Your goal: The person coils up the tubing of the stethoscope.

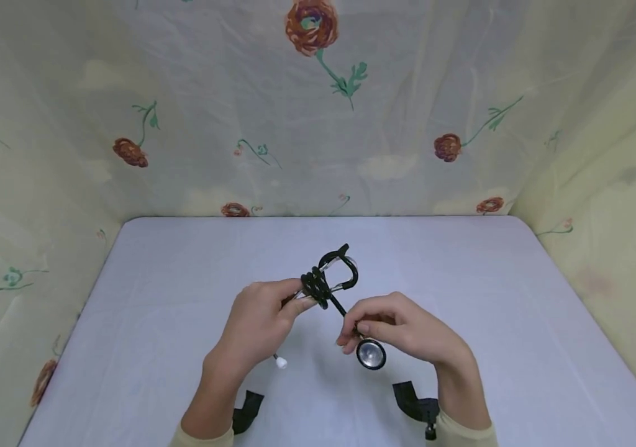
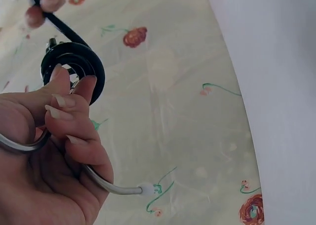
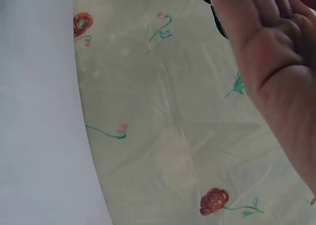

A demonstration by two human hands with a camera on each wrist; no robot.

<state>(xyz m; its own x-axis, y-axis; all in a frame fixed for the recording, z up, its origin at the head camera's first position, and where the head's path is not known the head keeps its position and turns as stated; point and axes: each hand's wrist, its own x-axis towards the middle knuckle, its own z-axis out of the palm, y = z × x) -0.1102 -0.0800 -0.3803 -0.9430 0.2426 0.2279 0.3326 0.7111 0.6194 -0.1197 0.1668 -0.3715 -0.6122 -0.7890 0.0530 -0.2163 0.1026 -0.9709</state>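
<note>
A stethoscope (image 1: 315, 288) is held above the table, its black tubing wound in several turns around the metal ear tubes. My left hand (image 1: 262, 316) grips the ear tubes just below the coil, thumb and fingertips against it. In the left wrist view, one metal ear tube (image 2: 118, 189) comes out beneath the curled fingers and ends in a white ear tip (image 2: 147, 189). My right hand (image 1: 407, 324) pinches the free end of the tubing near the round chest piece (image 1: 371, 355), which hangs below its fingers. The right wrist view shows mostly the right palm (image 3: 276, 71).
A table with a white cover (image 1: 172, 261) lies under both hands. Flower-printed cloth (image 1: 396, 112) hangs behind it and along both sides. Black straps (image 1: 415, 403) show beside the wrists.
</note>
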